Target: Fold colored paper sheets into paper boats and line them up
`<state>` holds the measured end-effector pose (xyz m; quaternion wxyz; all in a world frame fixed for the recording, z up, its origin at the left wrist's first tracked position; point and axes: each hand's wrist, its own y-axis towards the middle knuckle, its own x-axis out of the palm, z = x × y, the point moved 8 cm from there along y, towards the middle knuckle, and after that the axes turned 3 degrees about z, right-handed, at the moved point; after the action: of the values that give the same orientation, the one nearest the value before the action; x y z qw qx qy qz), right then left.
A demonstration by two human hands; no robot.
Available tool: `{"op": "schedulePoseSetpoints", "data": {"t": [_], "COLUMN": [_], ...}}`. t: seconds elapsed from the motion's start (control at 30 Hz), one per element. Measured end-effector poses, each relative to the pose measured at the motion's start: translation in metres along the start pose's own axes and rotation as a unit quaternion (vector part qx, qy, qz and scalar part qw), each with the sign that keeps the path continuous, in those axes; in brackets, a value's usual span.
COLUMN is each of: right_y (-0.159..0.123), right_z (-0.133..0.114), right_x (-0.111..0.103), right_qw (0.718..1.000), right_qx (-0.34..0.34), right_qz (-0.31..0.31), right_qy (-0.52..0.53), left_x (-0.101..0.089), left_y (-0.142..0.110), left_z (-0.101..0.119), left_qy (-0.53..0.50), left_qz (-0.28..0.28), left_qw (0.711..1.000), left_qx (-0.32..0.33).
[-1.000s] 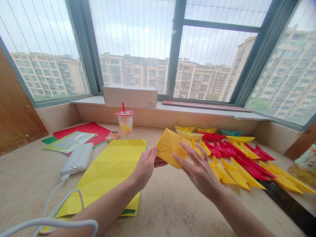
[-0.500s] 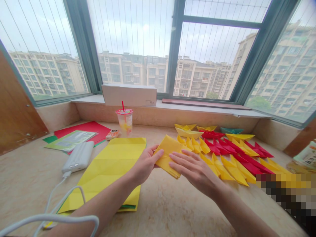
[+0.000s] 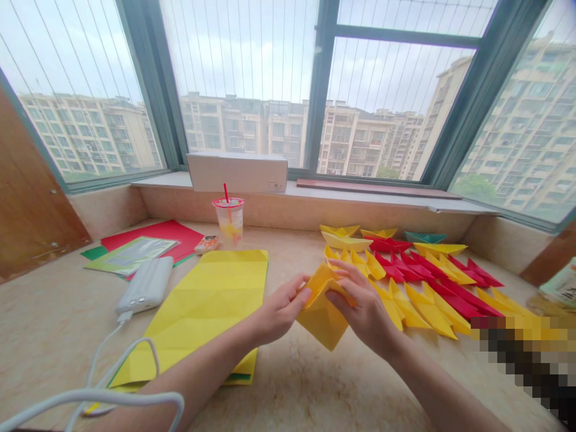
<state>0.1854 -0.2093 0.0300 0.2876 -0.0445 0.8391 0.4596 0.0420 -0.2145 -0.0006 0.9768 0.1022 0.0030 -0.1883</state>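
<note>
A folded piece of yellow paper (image 3: 324, 321) is held between both hands above the marble-patterned surface, its top edge parted into a pocket and one corner pointing down. My left hand (image 3: 283, 305) pinches its left side, with the thumb on the front. My right hand (image 3: 360, 300) grips the right side, thumb near the upper opening and fingers behind. Just beyond my right hand stand rows of folded paper boats, among them yellow ones (image 3: 429, 306) and red ones (image 3: 400, 267). Creased yellow sheets (image 3: 202, 312) lie flat beneath and beside my left forearm.
A white power bank (image 3: 146, 287) with a looping white cable (image 3: 130, 396) lies at left, near red paper (image 3: 173, 237) and a clear packet (image 3: 130, 255). A drink cup with straw (image 3: 228, 219) stands at the back. A bottle (image 3: 560, 285) is far right.
The folded paper has turned and its top has been spread apart. My right hand has shifted from lying flat on the paper to gripping its right side with the thumb in front.
</note>
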Motion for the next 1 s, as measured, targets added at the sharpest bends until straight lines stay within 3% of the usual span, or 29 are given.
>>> {"op": "schedulePoseSetpoints", "data": {"t": [0.1,0.23,0.37,0.43,0.57,0.7,0.77,0.87,0.93,1.0], "right_y": [-0.003,-0.008,-0.008,-0.005,-0.005,-0.006,-0.005,-0.002,0.000,0.002], "right_z": [0.012,0.030,0.038,0.039,0.038,0.041,0.045,0.053,0.058,0.061], "right_x": [0.002,0.005,0.002,0.001,0.011,0.014,0.010,0.001,-0.005,-0.008], "right_qw": [0.997,0.983,0.963,0.960,0.940,0.922,0.928,0.938,0.943,0.948], "right_qx": [0.065,0.160,0.212,0.226,0.257,0.286,0.284,0.273,0.263,0.254], "right_qz": [0.010,0.034,0.056,0.043,-0.043,-0.034,-0.003,0.049,0.075,0.089], "right_qy": [0.040,0.088,0.154,0.162,0.220,0.257,0.241,0.207,0.189,0.172], "left_x": [0.007,0.008,0.009,0.009,0.007,-0.004,-0.020,-0.028,-0.011,0.018], "left_y": [-0.005,-0.005,0.000,0.002,0.005,0.006,0.004,-0.010,-0.020,-0.034], "left_z": [0.010,0.013,0.007,0.005,0.002,-0.006,0.004,0.041,0.065,0.081], "left_qy": [0.041,0.108,0.033,-0.023,-0.052,0.091,0.222,0.351,0.377,0.350], "left_qz": [-0.036,-0.016,-0.020,-0.020,-0.005,0.038,0.127,0.244,0.207,0.105], "left_qw": [0.998,0.992,0.999,0.999,0.999,0.995,0.961,0.875,0.862,0.892], "left_qx": [0.036,0.057,0.028,0.016,0.007,0.033,0.102,0.226,0.270,0.266]}}
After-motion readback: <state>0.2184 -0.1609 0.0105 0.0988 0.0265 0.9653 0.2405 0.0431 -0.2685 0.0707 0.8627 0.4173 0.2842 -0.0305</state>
